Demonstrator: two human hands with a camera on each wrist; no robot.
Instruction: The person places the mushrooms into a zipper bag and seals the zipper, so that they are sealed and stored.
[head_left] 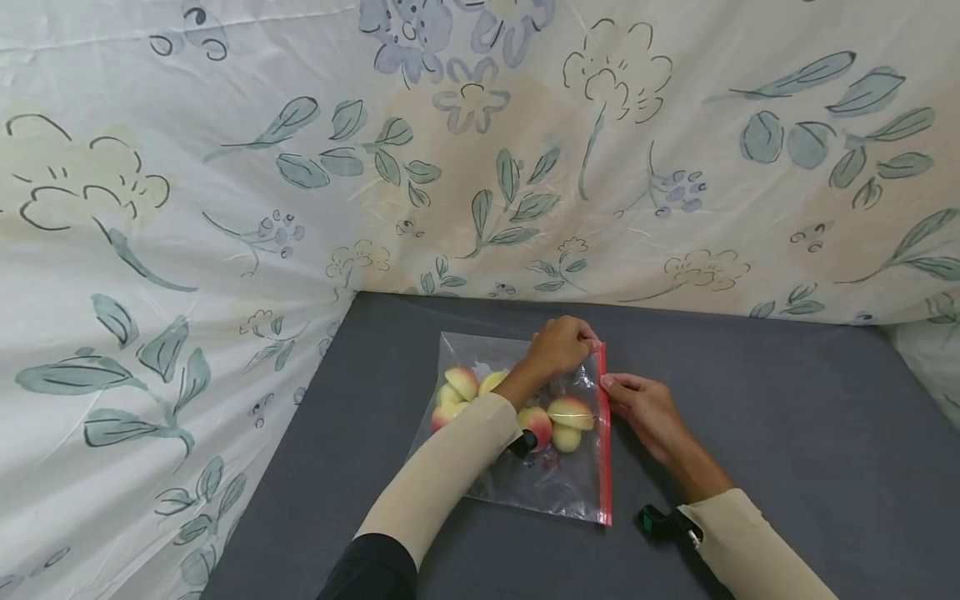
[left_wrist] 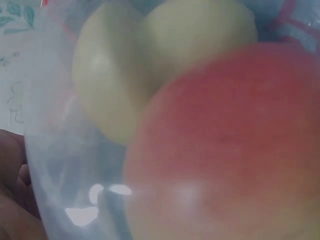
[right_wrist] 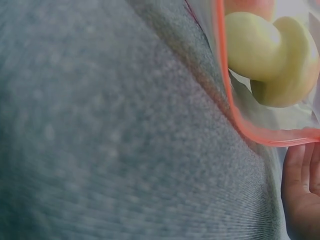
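A clear zip bag (head_left: 517, 490) with a red closure strip (head_left: 604, 467) along its right side lies on the dark grey table. Several yellow fruits with a red blush (head_left: 572, 412), peach-like in look, are inside it. My left hand (head_left: 558, 346) reaches across the bag and pinches the strip near its far end. Slightly nearer, my right hand (head_left: 645, 412) grips the strip from the right with thumb and fingers. In the left wrist view a large red-yellow fruit (left_wrist: 225, 150) shows through the plastic. The strip (right_wrist: 226, 75) bends beside my hand (right_wrist: 302, 185) in the right wrist view.
A dark grey cloth surface (head_left: 787, 442) stretches around the bag. White fabric with a leaf and flower print (head_left: 525, 192) hangs behind the table and along its left side. A small black device (head_left: 656, 522) is at my right wrist.
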